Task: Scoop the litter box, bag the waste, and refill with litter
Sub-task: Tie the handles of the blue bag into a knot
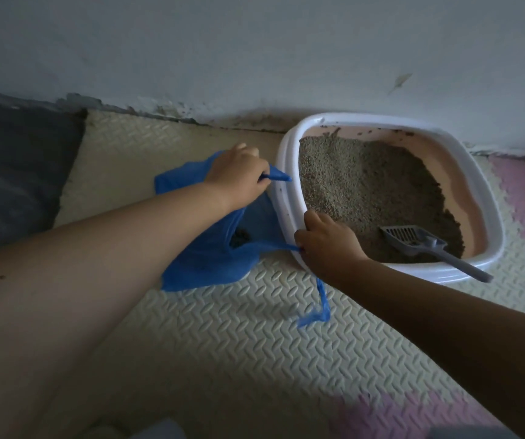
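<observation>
Bare forearms [128, 239], bare hands [239, 177]; one dark speck [1, 276], perhaps a mole.

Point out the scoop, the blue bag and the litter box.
scoop [432, 245], head view, where its slotted head meets the handle.
blue bag [207, 267], head view, on its lower body.
litter box [381, 122], head view, on the white far rim.

Scoop [425, 245] in box [289, 172], bag [204, 264] left.
</observation>
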`<action>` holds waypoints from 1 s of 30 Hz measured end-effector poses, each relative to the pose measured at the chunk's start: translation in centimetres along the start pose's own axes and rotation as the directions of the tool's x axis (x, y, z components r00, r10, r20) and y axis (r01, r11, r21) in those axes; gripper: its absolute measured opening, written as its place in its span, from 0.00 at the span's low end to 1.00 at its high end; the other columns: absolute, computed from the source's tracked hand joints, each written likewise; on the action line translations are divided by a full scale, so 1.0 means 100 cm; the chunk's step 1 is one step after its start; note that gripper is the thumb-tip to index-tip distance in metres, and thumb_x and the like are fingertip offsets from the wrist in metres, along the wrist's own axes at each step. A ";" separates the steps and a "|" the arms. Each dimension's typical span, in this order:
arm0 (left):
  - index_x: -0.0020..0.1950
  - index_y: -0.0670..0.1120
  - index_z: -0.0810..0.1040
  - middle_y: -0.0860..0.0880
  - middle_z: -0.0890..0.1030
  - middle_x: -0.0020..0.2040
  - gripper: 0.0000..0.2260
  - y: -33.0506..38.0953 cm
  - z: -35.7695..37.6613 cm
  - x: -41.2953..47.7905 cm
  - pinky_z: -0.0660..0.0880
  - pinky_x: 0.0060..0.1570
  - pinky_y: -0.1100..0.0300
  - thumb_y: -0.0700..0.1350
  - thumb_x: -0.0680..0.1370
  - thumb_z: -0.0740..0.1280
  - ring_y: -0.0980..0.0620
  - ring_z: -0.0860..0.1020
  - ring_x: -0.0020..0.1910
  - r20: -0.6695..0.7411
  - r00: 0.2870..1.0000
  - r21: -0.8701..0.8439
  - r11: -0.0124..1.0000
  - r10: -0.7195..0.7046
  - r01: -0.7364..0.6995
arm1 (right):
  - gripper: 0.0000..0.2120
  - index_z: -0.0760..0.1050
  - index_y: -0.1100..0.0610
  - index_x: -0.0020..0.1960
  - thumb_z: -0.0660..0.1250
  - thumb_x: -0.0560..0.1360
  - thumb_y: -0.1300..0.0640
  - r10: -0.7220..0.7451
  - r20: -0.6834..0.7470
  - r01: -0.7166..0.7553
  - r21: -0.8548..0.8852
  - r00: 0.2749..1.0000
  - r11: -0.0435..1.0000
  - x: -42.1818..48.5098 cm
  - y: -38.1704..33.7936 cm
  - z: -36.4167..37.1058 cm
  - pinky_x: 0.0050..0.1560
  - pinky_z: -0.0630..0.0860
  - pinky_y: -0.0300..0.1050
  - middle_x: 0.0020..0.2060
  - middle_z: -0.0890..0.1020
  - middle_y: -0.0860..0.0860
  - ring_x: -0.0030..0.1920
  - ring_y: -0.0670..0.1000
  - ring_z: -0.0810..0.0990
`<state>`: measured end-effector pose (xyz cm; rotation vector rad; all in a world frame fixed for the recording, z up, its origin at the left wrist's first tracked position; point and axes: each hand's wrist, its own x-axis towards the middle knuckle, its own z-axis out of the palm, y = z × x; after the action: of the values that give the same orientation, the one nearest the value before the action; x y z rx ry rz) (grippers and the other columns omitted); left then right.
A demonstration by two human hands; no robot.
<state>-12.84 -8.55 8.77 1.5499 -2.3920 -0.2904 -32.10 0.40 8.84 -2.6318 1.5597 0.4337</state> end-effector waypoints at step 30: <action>0.35 0.38 0.75 0.53 0.66 0.24 0.10 -0.047 -0.184 -0.068 0.62 0.31 0.58 0.44 0.71 0.64 0.56 0.64 0.26 -0.377 0.720 -0.645 0.723 -0.583 0.248 | 0.04 0.81 0.51 0.46 0.68 0.75 0.58 0.421 -0.584 0.250 0.744 0.695 0.619 0.072 -0.042 -0.197 0.41 0.71 0.25 0.36 0.79 0.38 0.40 0.39 0.78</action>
<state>-0.02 -4.59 23.83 1.5927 -1.2946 -0.4940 -21.05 -7.39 25.43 -1.9938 1.4789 -1.2188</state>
